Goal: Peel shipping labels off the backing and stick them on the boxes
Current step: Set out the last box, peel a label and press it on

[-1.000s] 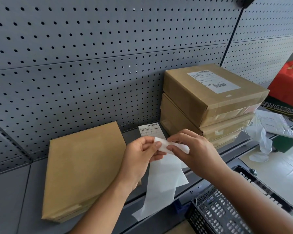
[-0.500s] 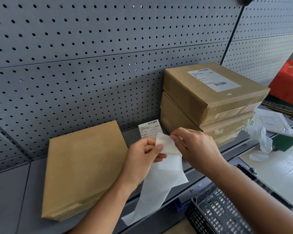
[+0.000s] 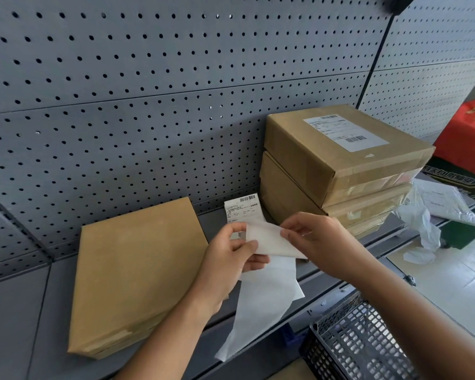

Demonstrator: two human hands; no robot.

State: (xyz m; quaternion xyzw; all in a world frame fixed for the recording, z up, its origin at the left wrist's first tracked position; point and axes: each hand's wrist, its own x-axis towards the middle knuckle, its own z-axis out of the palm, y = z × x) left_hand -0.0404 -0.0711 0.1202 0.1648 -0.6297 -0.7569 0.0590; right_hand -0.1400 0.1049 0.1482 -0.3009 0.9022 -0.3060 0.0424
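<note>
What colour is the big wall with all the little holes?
Grey, dotted with rows of small dark holes. The pegboard wall fills the top of the head view.

A flat box lies on the left of the shelf, and a stack of boxes stands on the right against the pegboard behind. The top box carries a label. Between them the left hand and right hand meet on a backing strip hanging over the shelf edge, before a printed label. A basket sits below right.
</note>
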